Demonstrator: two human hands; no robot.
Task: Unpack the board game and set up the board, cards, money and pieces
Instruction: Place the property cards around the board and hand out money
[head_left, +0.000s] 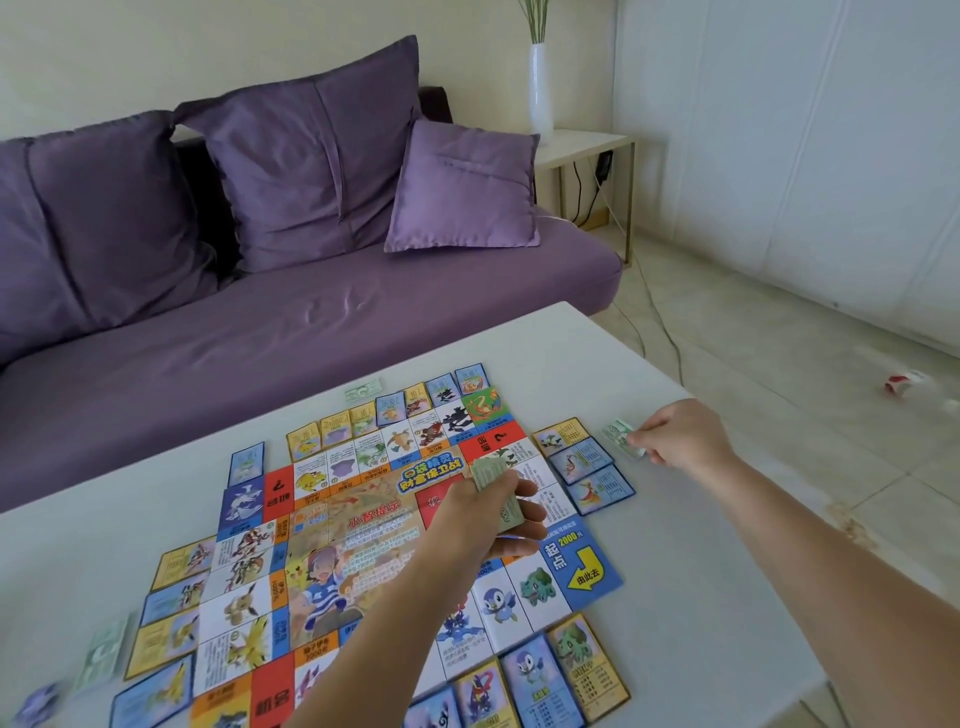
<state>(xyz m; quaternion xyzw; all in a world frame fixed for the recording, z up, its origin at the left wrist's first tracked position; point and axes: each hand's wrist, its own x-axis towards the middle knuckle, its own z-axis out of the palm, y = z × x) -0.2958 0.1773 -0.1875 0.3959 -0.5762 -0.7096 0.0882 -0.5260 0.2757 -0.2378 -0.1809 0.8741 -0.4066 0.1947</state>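
In the head view, the game board (363, 525) lies unfolded and flat on the white tabletop (675, 597), with property cards set in rows just outside each edge, apparently matched to the squares beside them. The left hand (483, 519) hovers over the board's right half, its fingers curled round a stack of green play money (493, 483); it seems to serve as the supply from which notes are dealt. The right hand (680, 434) reaches beyond the three cards (587, 465) on the board's right side and pinches a few green banknotes (621, 439) between thumb and fingers, low at the tabletop just beside those cards, probably laying down one player's share. A single banknote (362, 389) already rests at the far edge, and a blurred pile of money (106, 652) lies at the left edge, so the money looks partly dealt out. No playing pieces can be made out. A purple sofa (311, 322) with cushions stands behind the tabletop, and a red-and-white wrapper (906, 384) lies on the floor. Nothing blocks the right hand's spot.
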